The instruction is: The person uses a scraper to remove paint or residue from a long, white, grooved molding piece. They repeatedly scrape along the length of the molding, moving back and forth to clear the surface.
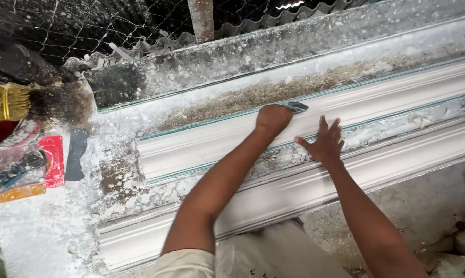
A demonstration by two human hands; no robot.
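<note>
A long white plaster moulding (pixel 201 141) lies in a mould on a plaster-crusted bench and runs from the left to the upper right. My left hand (pixel 272 118) is closed around a small scraper; its grey blade (pixel 297 107) rests on the moulding's upper edge. My right hand (pixel 325 141) lies flat with fingers spread on the plaster strip just below, pressing on it. A second white moulding profile (pixel 294 188) runs along the near edge of the bench.
At the left lie a wide brush (pixel 11 102), a red scraper (pixel 53 159), a dark scraper (pixel 76 154), an orange-handled tool (pixel 15 193) and pliers (pixel 8 175). Wire mesh and corrugated sheeting stand behind the bench. Rubble lies on the floor at the lower right.
</note>
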